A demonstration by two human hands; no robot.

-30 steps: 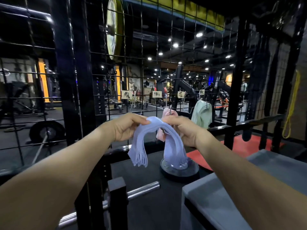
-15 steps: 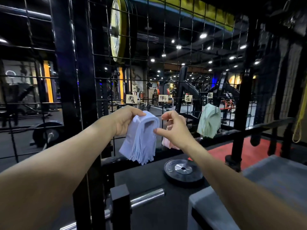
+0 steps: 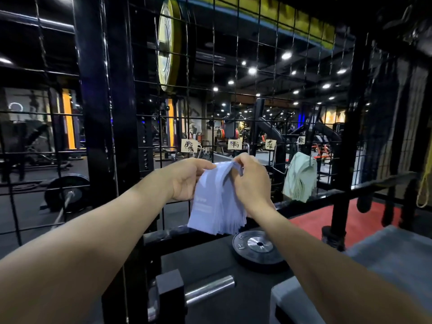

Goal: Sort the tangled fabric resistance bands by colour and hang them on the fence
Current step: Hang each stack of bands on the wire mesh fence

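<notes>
A thick bundle of pale lavender fabric bands (image 3: 217,202) hangs folded in front of the black wire fence (image 3: 233,101). My left hand (image 3: 187,178) grips the bundle's upper left side. My right hand (image 3: 251,181) pinches its top edge from the right. A bundle of pale green bands (image 3: 300,177) hangs on the fence to the right, under a small paper label (image 3: 301,140). Three more paper labels (image 3: 188,146) are fixed along the fence above my hands. The pink bands are hidden behind my right hand.
A thick black upright post (image 3: 105,113) stands left of my hands. A small weight plate (image 3: 258,249) lies on the dark floor below the bundle. A chrome bar end (image 3: 210,289) sticks out low down. A grey padded bench (image 3: 385,265) fills the lower right.
My right hand let go of one end, the bundle folded into my left hand, and both hands lifted it toward the fence; my right hand now pinches its top.
</notes>
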